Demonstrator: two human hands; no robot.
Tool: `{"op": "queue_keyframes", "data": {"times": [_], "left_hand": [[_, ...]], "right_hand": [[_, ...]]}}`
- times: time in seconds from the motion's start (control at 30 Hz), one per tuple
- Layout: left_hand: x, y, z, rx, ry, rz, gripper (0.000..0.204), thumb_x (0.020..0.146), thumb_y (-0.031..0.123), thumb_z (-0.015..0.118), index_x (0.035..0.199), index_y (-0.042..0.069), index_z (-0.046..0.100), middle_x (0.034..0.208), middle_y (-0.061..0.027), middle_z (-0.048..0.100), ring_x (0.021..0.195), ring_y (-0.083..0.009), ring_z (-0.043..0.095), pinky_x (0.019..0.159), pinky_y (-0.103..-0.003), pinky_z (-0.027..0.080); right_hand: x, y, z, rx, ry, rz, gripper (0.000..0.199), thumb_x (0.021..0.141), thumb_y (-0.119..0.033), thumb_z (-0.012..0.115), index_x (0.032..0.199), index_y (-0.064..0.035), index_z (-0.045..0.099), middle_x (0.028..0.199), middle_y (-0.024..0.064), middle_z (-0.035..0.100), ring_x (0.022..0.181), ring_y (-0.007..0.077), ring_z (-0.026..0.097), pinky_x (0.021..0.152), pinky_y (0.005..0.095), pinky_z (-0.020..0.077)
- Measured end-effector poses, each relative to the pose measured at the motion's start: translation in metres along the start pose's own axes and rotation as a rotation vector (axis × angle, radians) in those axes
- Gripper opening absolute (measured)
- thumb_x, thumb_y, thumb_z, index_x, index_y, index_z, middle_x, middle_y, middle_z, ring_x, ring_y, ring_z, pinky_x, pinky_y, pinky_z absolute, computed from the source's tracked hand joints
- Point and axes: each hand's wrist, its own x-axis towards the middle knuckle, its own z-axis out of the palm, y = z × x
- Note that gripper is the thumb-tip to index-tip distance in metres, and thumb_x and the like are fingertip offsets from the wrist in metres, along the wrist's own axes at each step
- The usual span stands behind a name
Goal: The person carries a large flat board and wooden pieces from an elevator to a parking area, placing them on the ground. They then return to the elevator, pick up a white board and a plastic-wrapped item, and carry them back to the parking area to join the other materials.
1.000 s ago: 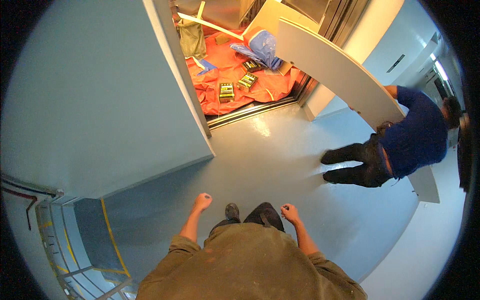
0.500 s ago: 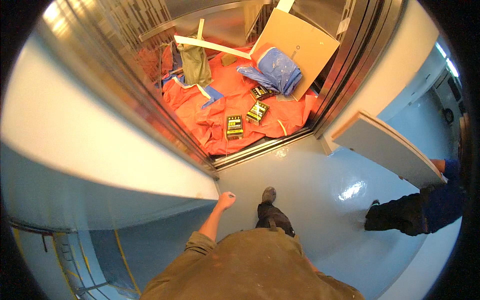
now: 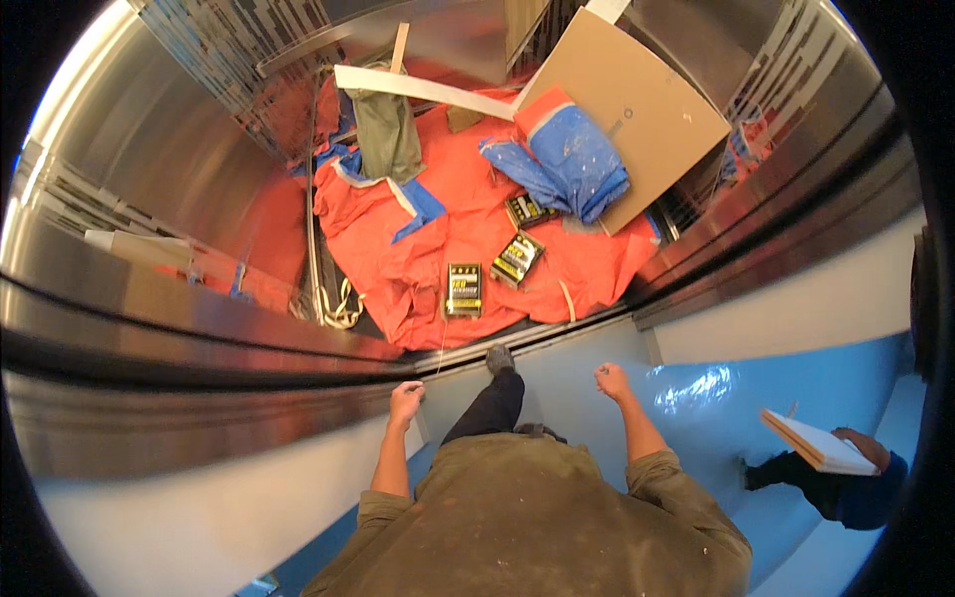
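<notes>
My left hand (image 3: pixel 405 402) hangs loosely curled by the steel elevator door frame (image 3: pixel 199 348), holding nothing I can see. My right hand (image 3: pixel 613 380) is out in front at waist height, fingers loosely bent and empty. My leading foot (image 3: pixel 499 358) is at the elevator threshold (image 3: pixel 517 333). Inside, an orange tarp (image 3: pixel 448 249) covers the elevator floor. Three flat black-and-yellow packages (image 3: pixel 464 290) lie on the tarp just past the threshold.
A cardboard sheet (image 3: pixel 637 99) leans in the far right corner behind a blue bundle (image 3: pixel 582 164). A white plank (image 3: pixel 428 92) and an olive cloth (image 3: pixel 388 134) lie at the back. Another person (image 3: pixel 846 478) at the lower right carries a white board (image 3: pixel 811 443).
I have walked forward to the elevator doorway; its interior now fills the view. My right hand has come into view. The other person has shifted to the lower right.
</notes>
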Motion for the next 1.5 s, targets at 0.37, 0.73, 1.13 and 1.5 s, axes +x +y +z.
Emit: {"op": "queue_keyframes", "data": {"times": [0.37, 0.73, 1.13, 1.5], "left_hand": [[0.241, 0.226, -0.024, -0.256, 0.055, 0.135, 0.022, 0.084, 0.008, 0.052, 0.105, 0.002, 0.055, 0.078, -0.0044, 0.058, 0.063, -0.0116, 0.056, 0.051, -0.024, 0.045], [0.602, 0.529, -0.159, -0.88, 0.381, 0.241, 0.033, 0.086, 0.018, 0.052, 0.117, 0.008, 0.048, 0.101, -0.0106, 0.058, 0.092, -0.0203, 0.058, 0.076, -0.031, 0.049], [0.951, 0.663, -0.228, -0.049, 0.563, 0.169, 0.08, 0.07, 0.044, 0.069, 0.124, -0.01, 0.041, 0.12, -0.021, 0.051, 0.109, -0.0294, 0.05, 0.093, -0.036, 0.037], [1.041, 0.706, -0.194, -0.151, 0.291, 0.052, 0.057, 0.08, 0.009, 0.064, 0.121, -0.017, 0.035, 0.115, -0.0238, 0.051, 0.102, -0.0262, 0.053, 0.087, -0.035, 0.043]], "right_hand": [[0.11, -0.03, 0.014, -0.172, -0.206, 0.17, 0.031, 0.077, -0.031, 0.057, 0.08, -0.0008, 0.064, 0.066, 0.0128, 0.063, 0.052, 0.0225, 0.057, 0.052, 0.0357, 0.0467], [0.464, -0.242, 0.007, -0.324, -0.508, 0.257, 0.026, 0.078, -0.028, 0.058, 0.087, -0.0046, 0.065, 0.067, 0.014, 0.062, 0.051, 0.0221, 0.058, 0.052, 0.0366, 0.0487], [0.747, -0.716, -0.175, 0.206, 0.105, -0.299, 0.018, 0.087, -0.019, 0.054, 0.087, -0.0019, 0.059, 0.065, 0.0037, 0.056, 0.059, 0.009, 0.053, 0.055, 0.0264, 0.0437], [0.742, -0.427, -0.046, -0.622, -0.307, 0.3, 0.014, 0.07, -0.026, 0.059, 0.071, -0.0126, 0.065, 0.076, 0.0035, 0.064, 0.074, 0.0231, 0.061, 0.061, 0.0373, 0.0486]]}}
